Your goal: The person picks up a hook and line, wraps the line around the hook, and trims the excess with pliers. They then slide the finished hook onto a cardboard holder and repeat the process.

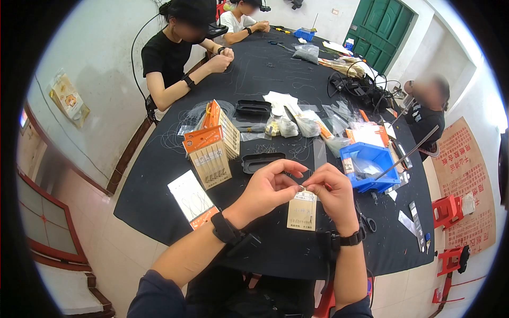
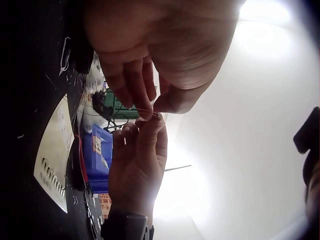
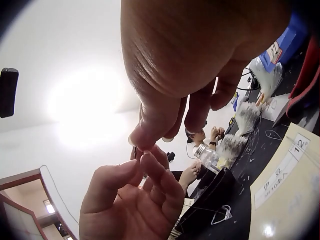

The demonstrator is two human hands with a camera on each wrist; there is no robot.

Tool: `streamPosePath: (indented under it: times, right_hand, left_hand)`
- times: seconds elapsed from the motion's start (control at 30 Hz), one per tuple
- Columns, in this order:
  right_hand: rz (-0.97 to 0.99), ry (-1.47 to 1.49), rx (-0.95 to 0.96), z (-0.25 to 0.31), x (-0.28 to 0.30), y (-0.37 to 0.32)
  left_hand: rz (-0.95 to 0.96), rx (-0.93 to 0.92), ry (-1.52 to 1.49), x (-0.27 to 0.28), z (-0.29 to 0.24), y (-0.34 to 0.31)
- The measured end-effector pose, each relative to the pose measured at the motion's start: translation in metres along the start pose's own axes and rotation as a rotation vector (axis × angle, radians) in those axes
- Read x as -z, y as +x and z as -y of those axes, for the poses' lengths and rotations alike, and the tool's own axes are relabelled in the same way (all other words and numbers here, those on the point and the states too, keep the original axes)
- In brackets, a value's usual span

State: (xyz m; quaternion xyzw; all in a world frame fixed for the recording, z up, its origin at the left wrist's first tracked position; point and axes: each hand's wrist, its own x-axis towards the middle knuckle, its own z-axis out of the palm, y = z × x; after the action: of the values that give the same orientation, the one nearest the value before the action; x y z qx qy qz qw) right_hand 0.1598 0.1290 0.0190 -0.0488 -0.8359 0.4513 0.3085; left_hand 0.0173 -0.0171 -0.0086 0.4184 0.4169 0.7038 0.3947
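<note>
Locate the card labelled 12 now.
In the head view, the card labelled 12 lies on the black table, slightly right of centre, just below the left hand and right hand and left of the scissors.

A small handwork workshop. Two seated workers, one in a black shirt (image 1: 172, 58) and one in a white shirt (image 1: 232, 22), bend over their hands along the left edge of a cloth-covered table (image 1: 143, 196). Printed cards (image 1: 214, 164) stand stacked toward that edge; a labelled card (image 1: 301, 218) and scissors (image 1: 369, 222) appear near the near edge, a blue bin (image 1: 366, 186) toward the right. Beyond the right edge: red plastic stools (image 1: 444, 211).
</note>
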Motion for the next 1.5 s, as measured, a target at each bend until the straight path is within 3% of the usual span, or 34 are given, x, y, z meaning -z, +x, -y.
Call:
streamPosePath:
  times: [0.23,0.53,0.63,0.83,0.97,1.07,1.17,1.27,1.33,1.4,1.5]
  right_hand:
    - [0.009,-0.009,0.001,0.0,0.0,0.0]
    - [-0.037,-0.035,-0.004,-0.004,0.004,0.001]
    - [-0.095,-0.033,-0.025,-0.008,0.008,0.0]
    - [-0.238,-0.021,-0.086,-0.019,0.025,-0.001]
    - [-0.27,0.091,-0.08,-0.025,0.038,-0.003]
    - [-0.249,0.14,-0.088,-0.025,0.04,-0.004]
    - [-0.24,0.107,-0.082,-0.023,0.036,-0.004]
    - [-0.244,0.024,-0.065,-0.023,0.032,-0.003]
    - [-0.258,-0.036,-0.048,-0.022,0.03,-0.002]
    - [-0.281,-0.101,-0.029,-0.021,0.027,-0.002]
    - [-0.348,-0.132,-0.034,-0.016,0.015,0.0]
  left_hand:
    - [0.034,0.001,-0.039,0.0,0.001,0.0]
    - [-0.044,-0.009,0.157,0.003,-0.003,0.0]
    - [-0.036,0.047,-0.039,0.008,-0.002,0.002]
    - [0.112,0.295,-0.414,0.014,-0.021,0.0]
    - [0.253,0.216,-0.547,0.025,-0.022,-0.003]
    - [0.316,0.231,-0.6,0.03,-0.023,-0.001]
    - [0.499,0.263,-0.679,0.047,-0.02,0.009]
    - [0.347,0.2,0.115,0.031,-0.029,0.0]
    - [0.294,0.048,0.896,0.011,-0.042,-0.004]
    - [0.182,-0.162,1.129,0.006,-0.029,-0.007]
    - [-0.074,-0.302,1.234,0.002,-0.017,-0.005]
